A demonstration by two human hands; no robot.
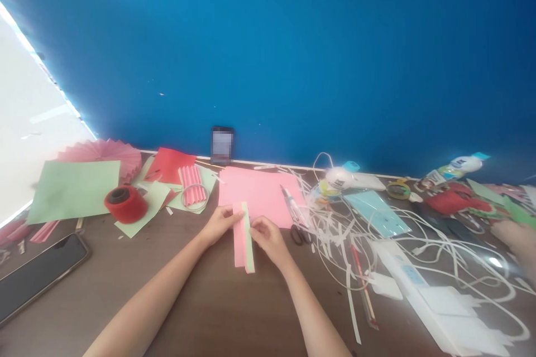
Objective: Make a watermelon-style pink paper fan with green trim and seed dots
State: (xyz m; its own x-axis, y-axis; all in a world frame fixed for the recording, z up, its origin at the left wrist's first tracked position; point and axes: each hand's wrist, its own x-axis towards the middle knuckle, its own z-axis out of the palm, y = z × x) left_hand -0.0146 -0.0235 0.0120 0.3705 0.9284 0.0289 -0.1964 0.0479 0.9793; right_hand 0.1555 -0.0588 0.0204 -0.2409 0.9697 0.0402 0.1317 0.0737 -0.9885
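Observation:
A narrow folded strip of paper (244, 242), pink on the left with a pale green band along its right side, is held upright over the brown table in front of me. My left hand (221, 224) grips its upper left edge, the thumb lying across the front. Curled at the strip's right edge, my right hand (267, 237) pinches it between thumb and fingers. Just behind both hands lies a stack of pink paper sheets (255, 184). A pen (292, 203) rests on the stack's right side, and dark scissor handles (298, 235) show beside it.
Left are a red tape roll (125, 204), green paper (75, 189), a pleated pink fan (104, 156) and a phone (42, 270). Right lie paper scraps, tangled white cables, a power strip (412, 295) and a glue bottle (337, 178). Another person's hand (515, 240) is at the far right.

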